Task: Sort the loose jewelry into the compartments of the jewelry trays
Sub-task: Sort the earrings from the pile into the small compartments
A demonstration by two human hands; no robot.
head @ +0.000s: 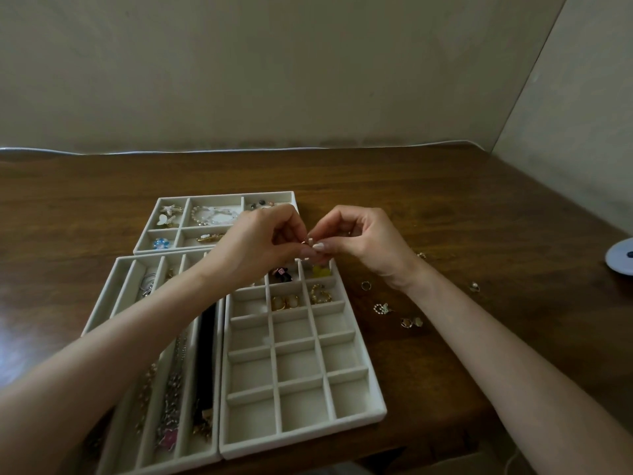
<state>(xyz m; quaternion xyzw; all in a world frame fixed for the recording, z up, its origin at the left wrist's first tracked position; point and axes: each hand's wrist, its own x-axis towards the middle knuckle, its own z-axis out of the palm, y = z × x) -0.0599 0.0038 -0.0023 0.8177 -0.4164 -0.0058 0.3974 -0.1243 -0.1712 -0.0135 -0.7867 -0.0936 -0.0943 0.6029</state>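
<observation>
Both hands, left (260,240) and right (363,241), pinch one small gold ring (304,241) above three trays (356,416); no writing readable.
</observation>
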